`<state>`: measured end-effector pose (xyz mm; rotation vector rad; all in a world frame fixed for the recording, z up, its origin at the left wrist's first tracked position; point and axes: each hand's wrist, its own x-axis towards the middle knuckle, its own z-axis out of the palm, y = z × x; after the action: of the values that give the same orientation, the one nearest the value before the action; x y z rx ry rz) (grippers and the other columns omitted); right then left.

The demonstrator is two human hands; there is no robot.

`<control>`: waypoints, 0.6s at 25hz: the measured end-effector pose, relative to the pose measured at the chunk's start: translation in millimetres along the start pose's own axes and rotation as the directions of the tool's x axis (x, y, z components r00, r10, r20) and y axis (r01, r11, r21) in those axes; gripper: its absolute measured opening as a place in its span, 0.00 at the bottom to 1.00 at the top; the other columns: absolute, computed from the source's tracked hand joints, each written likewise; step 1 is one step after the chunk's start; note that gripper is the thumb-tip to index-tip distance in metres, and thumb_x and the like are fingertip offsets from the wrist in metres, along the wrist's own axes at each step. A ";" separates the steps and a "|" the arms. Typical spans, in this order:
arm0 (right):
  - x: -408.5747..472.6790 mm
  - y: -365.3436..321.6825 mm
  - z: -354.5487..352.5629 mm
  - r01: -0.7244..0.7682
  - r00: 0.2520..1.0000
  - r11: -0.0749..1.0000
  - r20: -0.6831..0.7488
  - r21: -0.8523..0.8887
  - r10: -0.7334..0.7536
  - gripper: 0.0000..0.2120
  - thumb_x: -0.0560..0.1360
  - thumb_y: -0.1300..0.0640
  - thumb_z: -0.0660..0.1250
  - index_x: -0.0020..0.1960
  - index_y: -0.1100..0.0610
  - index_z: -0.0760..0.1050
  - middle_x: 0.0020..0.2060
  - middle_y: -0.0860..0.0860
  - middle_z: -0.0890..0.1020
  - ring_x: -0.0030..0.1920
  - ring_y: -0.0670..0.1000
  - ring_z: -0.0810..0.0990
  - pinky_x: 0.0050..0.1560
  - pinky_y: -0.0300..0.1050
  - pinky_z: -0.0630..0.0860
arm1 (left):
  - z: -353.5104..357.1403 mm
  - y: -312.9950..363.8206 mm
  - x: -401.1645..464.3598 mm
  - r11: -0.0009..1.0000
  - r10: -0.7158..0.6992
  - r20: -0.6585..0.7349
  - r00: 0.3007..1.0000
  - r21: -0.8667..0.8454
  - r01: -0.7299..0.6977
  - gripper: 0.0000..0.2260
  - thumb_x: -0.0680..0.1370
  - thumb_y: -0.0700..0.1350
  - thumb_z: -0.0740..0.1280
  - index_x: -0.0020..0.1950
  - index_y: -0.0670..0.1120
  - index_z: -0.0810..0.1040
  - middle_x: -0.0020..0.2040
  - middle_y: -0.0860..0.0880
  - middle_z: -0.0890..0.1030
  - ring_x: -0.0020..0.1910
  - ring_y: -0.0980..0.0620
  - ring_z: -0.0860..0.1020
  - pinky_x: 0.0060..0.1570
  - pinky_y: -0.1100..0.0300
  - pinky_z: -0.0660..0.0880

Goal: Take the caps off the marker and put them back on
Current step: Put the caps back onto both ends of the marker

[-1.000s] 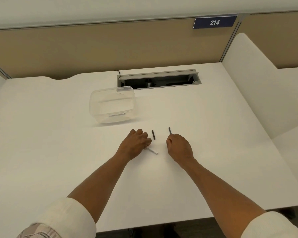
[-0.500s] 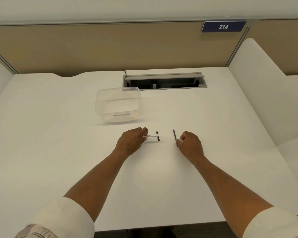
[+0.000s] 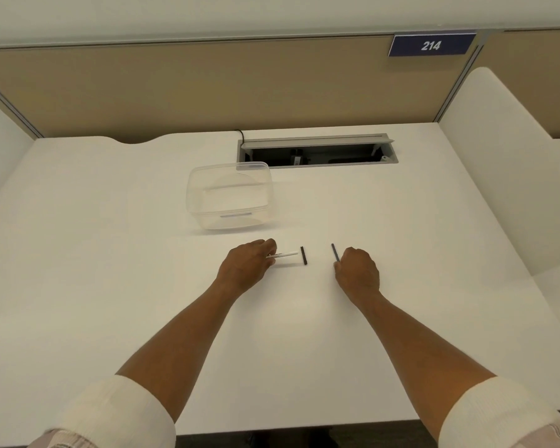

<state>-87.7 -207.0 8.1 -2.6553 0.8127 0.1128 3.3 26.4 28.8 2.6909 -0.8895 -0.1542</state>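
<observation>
My left hand [image 3: 244,268] grips a thin white marker [image 3: 286,254] that points right, its free end close to a dark cap [image 3: 303,255] lying on the white desk [image 3: 143,286]. Whether the marker's end touches that cap I cannot tell. My right hand [image 3: 358,273] is closed on the near end of a second dark cap [image 3: 335,252], which sticks out away from me above the fingers. The two hands are a short way apart at the desk's middle.
A clear plastic container [image 3: 229,195] stands just beyond my left hand. Behind it an open cable slot [image 3: 316,151] cuts into the desk. Tan partition walls close the back, a white divider [image 3: 498,176] the right side.
My left hand has turned the marker from pointing toward me and right to pointing straight right at the lying cap. My right hand drew slightly back, still holding its cap.
</observation>
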 end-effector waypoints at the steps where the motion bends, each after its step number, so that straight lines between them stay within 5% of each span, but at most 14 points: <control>1: -0.3 -2.0 -0.5 -0.017 1.000 1.000 0.004 0.003 0.017 0.10 0.77 0.55 0.62 0.52 0.60 0.77 0.50 0.57 0.81 0.51 0.59 0.80 0.47 0.48 0.75 | 1.4 -1.8 0.3 1.000 0.000 -0.005 1.000 0.003 0.000 0.05 0.79 0.49 0.64 0.51 0.51 0.70 0.45 0.52 0.78 0.43 0.45 0.77 0.39 0.54 0.72; 9: 4.7 4.7 -10.7 -0.018 0.983 0.980 0.183 0.200 -0.020 0.07 0.74 0.54 0.62 0.41 0.56 0.76 0.41 0.51 0.84 0.43 0.55 0.81 0.42 0.48 0.78 | 6.9 -6.5 -1.8 0.999 -0.034 0.004 0.999 0.008 0.034 0.03 0.79 0.49 0.63 0.52 0.52 0.74 0.47 0.54 0.79 0.44 0.47 0.77 0.41 0.55 0.72; 15: 0.9 -2.5 -6.0 -0.058 0.990 0.995 0.131 0.086 0.046 0.16 0.75 0.47 0.67 0.52 0.60 0.76 0.49 0.57 0.81 0.50 0.60 0.81 0.42 0.45 0.70 | 9.3 -8.2 -6.7 0.998 -0.052 0.032 0.998 0.030 0.051 0.04 0.79 0.49 0.63 0.51 0.52 0.75 0.46 0.53 0.79 0.44 0.47 0.77 0.40 0.55 0.72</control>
<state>-85.7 -207.7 14.4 -2.5147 0.8246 0.2528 0.7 34.4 17.5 2.7474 -0.8382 -0.1982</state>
